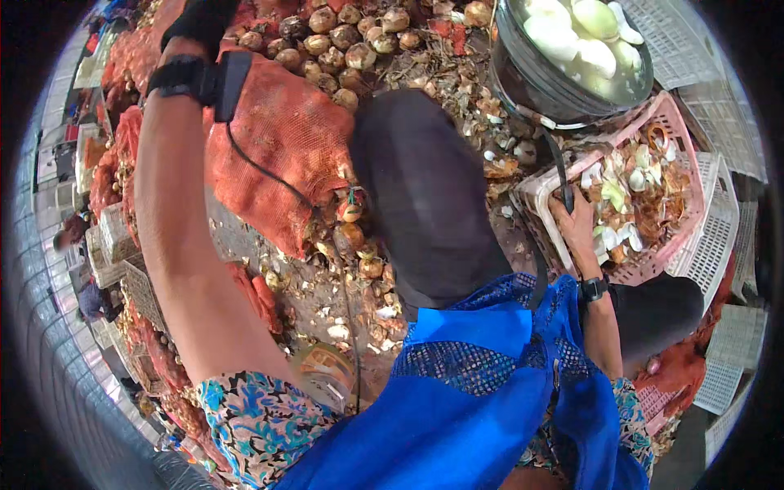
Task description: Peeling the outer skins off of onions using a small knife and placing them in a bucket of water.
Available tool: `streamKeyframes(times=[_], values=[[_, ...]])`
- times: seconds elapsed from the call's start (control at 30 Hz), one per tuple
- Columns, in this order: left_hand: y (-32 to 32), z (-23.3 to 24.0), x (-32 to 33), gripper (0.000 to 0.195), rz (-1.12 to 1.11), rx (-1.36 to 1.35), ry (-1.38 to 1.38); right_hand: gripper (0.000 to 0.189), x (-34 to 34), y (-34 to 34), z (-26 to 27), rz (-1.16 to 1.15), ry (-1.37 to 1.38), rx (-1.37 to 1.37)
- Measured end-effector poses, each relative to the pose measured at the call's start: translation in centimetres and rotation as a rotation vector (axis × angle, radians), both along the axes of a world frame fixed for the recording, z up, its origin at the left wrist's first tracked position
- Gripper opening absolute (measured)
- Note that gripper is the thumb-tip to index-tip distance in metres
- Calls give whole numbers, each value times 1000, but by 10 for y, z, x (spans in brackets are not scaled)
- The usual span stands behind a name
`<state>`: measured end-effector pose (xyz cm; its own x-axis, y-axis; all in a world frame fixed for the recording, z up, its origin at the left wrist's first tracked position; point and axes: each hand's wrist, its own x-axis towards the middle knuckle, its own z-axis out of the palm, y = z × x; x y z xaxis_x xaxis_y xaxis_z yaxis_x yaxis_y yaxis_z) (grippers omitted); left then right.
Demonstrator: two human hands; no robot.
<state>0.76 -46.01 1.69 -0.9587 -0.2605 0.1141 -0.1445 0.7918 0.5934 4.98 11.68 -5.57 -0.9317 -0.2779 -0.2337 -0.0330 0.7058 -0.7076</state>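
Observation:
My left hand (199,24), in a black glove, reaches up to the top edge, its fingers cut off by the frame; whether it holds something cannot be told. Below it lies a red mesh sack (282,141), with a pile of unpeeled onions (343,49) to its right. My bare right hand (576,223) grips the dark handle of a curved knife (560,162), blade pointing up, at the near left rim of a pink plastic crate (689,141). Onion skins and trimmings (649,190) lie in that crate. Peeled onions (594,55) sit in liquid in a bucket (520,79) above it.
Loose skins and scraps (441,67) litter the ground. White plastic crates (710,202) stand at the right. My dark-clad knee (422,196) juts up between my arms. A round container (324,373) sits by my left elbow. At the far left are more sacks, crates and people.

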Motion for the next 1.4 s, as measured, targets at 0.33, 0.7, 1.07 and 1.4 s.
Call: streamKeyframes(times=[0.33, 0.7, 1.07, 1.4], values=[[-10, -77, -11, 12, -367, -434, 316, 31, 9, -1, -1, 26, 98, 59], [71, -213, -40, 44, 487, 107, -552, 39, 7, 13, -8, -35, -31, 133], [58, -212, -38, 39, 771, -164, -560, 34, 0, 3, -6, -72, -78, 34], [60, -272, -60, 46, 591, -48, -539, 26, 5, 5, -11, -145, -151, -14]])
